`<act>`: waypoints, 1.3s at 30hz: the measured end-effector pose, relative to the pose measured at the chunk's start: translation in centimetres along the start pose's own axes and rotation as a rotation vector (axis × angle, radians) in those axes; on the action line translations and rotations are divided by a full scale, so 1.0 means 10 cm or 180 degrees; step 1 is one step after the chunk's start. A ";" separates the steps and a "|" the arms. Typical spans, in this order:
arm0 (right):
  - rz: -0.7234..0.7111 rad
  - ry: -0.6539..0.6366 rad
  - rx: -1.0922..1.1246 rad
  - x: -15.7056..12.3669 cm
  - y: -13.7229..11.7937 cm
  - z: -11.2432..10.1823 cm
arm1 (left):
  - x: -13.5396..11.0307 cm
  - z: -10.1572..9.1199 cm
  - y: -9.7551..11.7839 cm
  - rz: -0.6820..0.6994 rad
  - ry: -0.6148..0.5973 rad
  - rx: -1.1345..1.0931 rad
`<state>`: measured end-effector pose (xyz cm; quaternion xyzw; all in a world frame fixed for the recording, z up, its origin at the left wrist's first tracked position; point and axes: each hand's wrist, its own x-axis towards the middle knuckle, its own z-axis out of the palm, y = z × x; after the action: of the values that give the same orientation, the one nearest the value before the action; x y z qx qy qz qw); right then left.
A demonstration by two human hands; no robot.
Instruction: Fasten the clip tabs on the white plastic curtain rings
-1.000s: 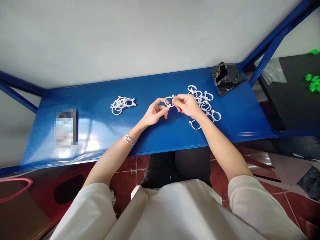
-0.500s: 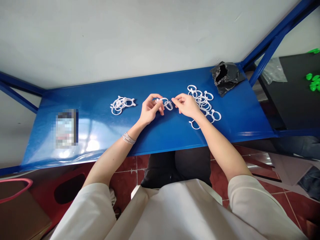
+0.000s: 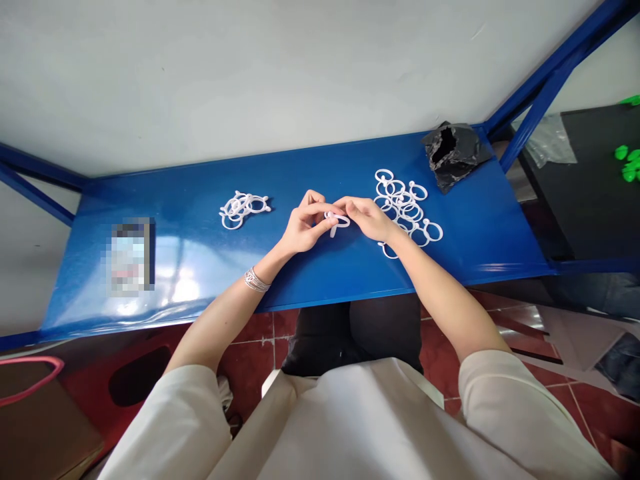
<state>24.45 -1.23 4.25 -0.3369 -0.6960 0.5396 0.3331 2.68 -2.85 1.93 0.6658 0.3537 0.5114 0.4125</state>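
Observation:
My left hand (image 3: pixel 309 225) pinches white plastic rings (image 3: pixel 343 221) between thumb and fingers over the middle of the blue table (image 3: pixel 310 273). Each ring is a thin loop with a small knob. At least two seem to be in the grip, partly covered by the fingers. My right hand (image 3: pixel 367 215) meets it from the other side, its thumb and fingers closed at the rings' edge. Beside my right wrist lies a loose pile of similar white rings (image 3: pixel 411 212). A smaller cluster of white rings (image 3: pixel 243 208) rests to the left of my left hand.
A crumpled black plastic bag (image 3: pixel 455 157) sits at the back right corner. On the left lies a phone-like object (image 3: pixel 131 257), blurred out. Blue metal struts (image 3: pixel 540 97) rise at the table's ends. Green pieces (image 3: pixel 629 165) lie on a dark surface at far right.
My hands have come together. The right hand has moved left onto the rings held by the left, and the rings have turned flatter. Both piles are unchanged.

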 end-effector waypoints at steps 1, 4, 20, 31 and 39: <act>0.0036 -0.0064 0.0048 -0.01 -0.01 0.01 | -0.01 0.01 0.02 -0.0007 -0.0076 0.0049; 0.0113 -0.0304 0.0123 -0.02 -0.02 0.05 | -0.04 0.05 0.06 0.0007 -0.0215 0.0199; 0.0417 0.0335 0.0009 0.01 0.03 0.13 | -0.10 0.13 0.13 0.0053 -0.0016 0.0193; -0.0282 0.0624 -0.1463 0.00 0.07 0.15 | -0.17 0.19 0.14 0.0124 0.0009 0.0357; -0.0588 0.0792 -0.1720 -0.01 0.12 0.24 | -0.19 0.21 0.09 -0.0038 -0.0074 -0.0183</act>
<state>22.67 -2.31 2.62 -0.4120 -0.7958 0.2571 0.3618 4.38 -5.32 1.77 0.6575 0.3380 0.5111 0.4385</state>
